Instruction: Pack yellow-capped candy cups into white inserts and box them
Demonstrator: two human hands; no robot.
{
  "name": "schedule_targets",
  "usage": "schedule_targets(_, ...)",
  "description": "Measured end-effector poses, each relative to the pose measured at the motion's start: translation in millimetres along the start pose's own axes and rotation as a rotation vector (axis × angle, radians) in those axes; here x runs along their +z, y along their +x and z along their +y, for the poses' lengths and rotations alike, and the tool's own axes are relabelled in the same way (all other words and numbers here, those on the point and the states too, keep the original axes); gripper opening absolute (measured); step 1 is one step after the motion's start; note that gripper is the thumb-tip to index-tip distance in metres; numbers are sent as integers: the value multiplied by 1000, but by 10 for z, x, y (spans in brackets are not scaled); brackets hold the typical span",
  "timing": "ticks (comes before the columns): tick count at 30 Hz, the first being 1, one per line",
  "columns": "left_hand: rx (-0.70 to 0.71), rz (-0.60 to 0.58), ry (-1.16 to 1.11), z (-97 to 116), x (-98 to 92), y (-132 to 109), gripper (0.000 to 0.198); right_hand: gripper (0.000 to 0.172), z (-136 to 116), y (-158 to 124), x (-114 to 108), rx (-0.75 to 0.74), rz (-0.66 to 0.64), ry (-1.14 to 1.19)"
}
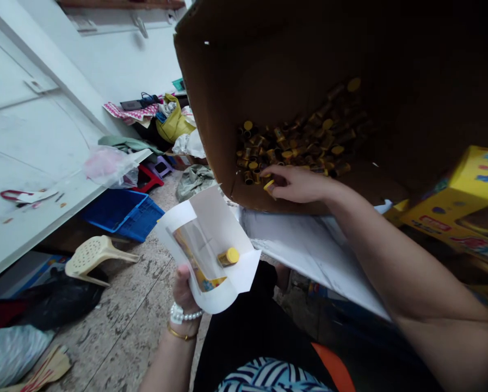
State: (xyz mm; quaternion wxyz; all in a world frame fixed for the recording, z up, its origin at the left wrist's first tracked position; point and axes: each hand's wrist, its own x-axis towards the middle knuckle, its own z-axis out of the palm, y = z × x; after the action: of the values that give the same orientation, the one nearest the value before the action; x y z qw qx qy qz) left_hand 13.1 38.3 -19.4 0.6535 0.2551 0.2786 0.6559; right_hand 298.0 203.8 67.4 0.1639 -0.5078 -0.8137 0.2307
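My left hand (185,291) grips an unfolded-topped white paperboard box (227,228) with a clear window, tilted so its inside faces me. One small tub with a yellow lid (229,257) lies in this box. Inside a big brown carton (205,125), my right hand (290,184) has its fingers closed around another small yellow-lidded tub (269,185). Just beyond those fingers lies a heap of similar little tubs (284,144) on the carton's bottom. The carton's right side is too dark to make out.
Below the carton is a white marbled tabletop (292,245). Yellow printed boxes (448,201) stand at the right. To the left are a blue crate (121,209), a cream plastic stool (92,256) and a long white counter (60,204). Bags and cloth lie farther back.
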Motion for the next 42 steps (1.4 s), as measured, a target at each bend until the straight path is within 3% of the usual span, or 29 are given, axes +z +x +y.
schedule_targets(3,7,-32,-25,-70,53,40,71,28,-231,-63,120,-150,-115,81)
schedule_targets(6,11,-9,0,-227,175,127,69,25,-367,-66,278,-225,-158,-162)
schedule_targets(8,35,25,11,-351,279,191,70,28,-397,-68,316,-186,-171,-297)
schedule_targets(14,104,46,4,-509,440,261,71,20,-381,-216,66,-121,-283,-400)
schedule_targets(18,128,30,-38,-367,379,198,65,24,-344,-254,41,-121,-348,-423)
schedule_targets(22,148,20,-45,-234,236,60,66,40,-338,-186,248,-92,-367,-445)
schedule_targets(30,57,131,-30,-213,-99,-154,71,25,-559,-228,576,-22,-333,-553)
schedule_targets(37,24,102,-67,-291,-148,-36,70,27,-600,-208,510,-179,-310,-451)
schedule_targets(42,-55,29,-93,-312,-86,-137,70,29,-784,-348,504,-466,-262,-199)
